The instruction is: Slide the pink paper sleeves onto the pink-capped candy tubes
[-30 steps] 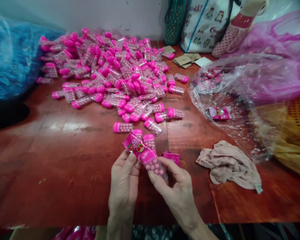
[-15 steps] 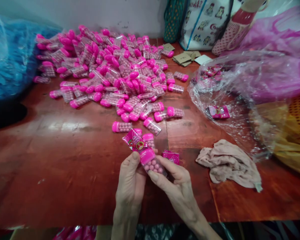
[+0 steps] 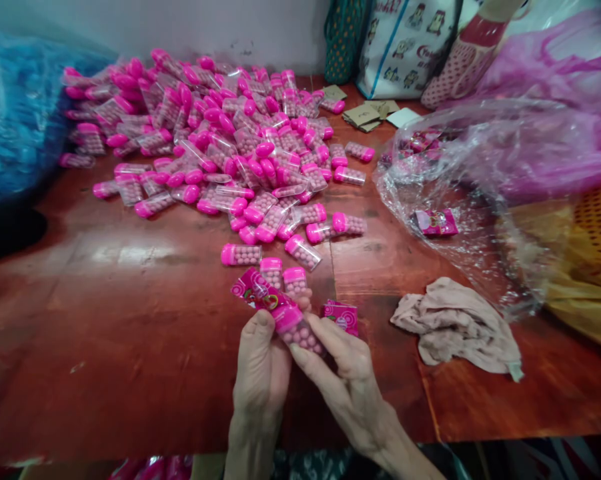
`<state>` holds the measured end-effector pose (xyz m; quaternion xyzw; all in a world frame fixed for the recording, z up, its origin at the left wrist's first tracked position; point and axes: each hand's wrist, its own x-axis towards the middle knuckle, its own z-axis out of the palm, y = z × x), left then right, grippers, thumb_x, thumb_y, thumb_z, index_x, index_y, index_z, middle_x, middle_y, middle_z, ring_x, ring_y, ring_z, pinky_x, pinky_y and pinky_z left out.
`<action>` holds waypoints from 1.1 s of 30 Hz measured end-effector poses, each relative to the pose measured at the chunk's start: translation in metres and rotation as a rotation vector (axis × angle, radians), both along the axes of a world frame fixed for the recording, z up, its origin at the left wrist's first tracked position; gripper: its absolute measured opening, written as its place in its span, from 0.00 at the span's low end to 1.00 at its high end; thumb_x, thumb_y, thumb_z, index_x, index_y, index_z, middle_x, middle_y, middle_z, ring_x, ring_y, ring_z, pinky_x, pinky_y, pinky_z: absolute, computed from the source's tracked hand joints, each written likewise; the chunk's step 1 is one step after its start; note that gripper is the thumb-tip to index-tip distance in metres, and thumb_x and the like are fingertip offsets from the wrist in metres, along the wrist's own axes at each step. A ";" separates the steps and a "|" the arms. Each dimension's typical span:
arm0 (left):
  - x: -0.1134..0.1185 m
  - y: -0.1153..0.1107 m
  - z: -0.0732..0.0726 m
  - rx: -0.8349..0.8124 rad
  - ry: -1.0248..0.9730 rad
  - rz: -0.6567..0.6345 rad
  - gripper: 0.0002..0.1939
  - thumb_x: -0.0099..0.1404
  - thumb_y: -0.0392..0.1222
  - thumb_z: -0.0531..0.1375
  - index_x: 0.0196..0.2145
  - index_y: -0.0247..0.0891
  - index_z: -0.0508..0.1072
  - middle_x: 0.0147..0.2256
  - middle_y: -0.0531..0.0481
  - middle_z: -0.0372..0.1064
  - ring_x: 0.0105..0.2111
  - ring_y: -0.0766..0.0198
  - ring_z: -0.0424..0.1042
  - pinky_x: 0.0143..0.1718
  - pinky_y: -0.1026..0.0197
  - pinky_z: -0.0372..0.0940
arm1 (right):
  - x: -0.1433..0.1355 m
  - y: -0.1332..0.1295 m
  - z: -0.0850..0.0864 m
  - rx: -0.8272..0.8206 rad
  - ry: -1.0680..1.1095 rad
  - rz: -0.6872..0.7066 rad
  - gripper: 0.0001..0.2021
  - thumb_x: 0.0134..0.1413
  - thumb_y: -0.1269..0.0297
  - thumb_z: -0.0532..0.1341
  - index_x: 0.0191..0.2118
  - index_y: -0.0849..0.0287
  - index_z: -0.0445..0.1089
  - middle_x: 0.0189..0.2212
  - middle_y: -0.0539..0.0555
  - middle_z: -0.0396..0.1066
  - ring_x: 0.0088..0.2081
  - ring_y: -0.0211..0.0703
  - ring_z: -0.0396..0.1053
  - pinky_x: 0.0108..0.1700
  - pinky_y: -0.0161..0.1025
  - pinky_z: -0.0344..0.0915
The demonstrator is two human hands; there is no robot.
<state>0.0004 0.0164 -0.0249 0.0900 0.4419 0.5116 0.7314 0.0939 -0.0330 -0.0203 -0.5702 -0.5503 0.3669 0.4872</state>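
Red table (image 3: 130, 373), pink pile (image 3: 230, 133), two hands on one tube (image 3: 303, 332)

The table runs up to a pale wall (image 3: 205, 27) behind the pile. Left of the pile sits a blue bag (image 3: 17, 113); to its right are a sheer pink bag (image 3: 550, 100) and a crumpled clear bag (image 3: 485, 167). A white bag (image 3: 405, 50) stands beyond its far right end. A cloth (image 3: 457, 327) lies to the near right of the pile.

Both hands are on the near side of the pile. The right hand (image 3: 350, 373) holds the tube between thumb and fingers, its cap pointing up and left. The left hand (image 3: 263, 363) pinches a printed label (image 3: 259, 290) where it meets the cap. Loose tubes (image 3: 243, 255) lie between hands and pile. Brown cards (image 3: 365, 115) lie right of the pile, and a spare label (image 3: 343, 319) nearer, just beside the right hand.
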 end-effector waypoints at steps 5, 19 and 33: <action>-0.003 0.000 -0.002 0.070 -0.017 -0.092 0.17 0.49 0.50 0.67 0.29 0.33 0.79 0.34 0.41 0.77 0.43 0.47 0.72 0.48 0.47 0.64 | 0.012 0.004 0.003 -0.075 0.051 0.082 0.06 0.58 0.69 0.57 0.40 0.61 0.69 0.30 0.51 0.67 0.32 0.40 0.66 0.35 0.35 0.64; -0.005 0.005 -0.006 0.147 0.074 -0.106 0.16 0.55 0.49 0.63 0.32 0.31 0.78 0.34 0.40 0.77 0.42 0.50 0.72 0.47 0.50 0.64 | 0.014 0.007 -0.003 -0.008 -0.052 0.104 0.07 0.59 0.68 0.56 0.41 0.60 0.69 0.31 0.52 0.68 0.33 0.40 0.67 0.36 0.35 0.64; -0.013 0.017 0.002 0.035 0.119 -0.198 0.15 0.57 0.47 0.61 0.30 0.30 0.79 0.29 0.39 0.77 0.37 0.49 0.75 0.40 0.51 0.69 | 0.019 0.002 -0.003 -0.263 -0.007 0.122 0.11 0.57 0.62 0.59 0.47 0.54 0.67 0.40 0.49 0.72 0.40 0.40 0.68 0.43 0.33 0.61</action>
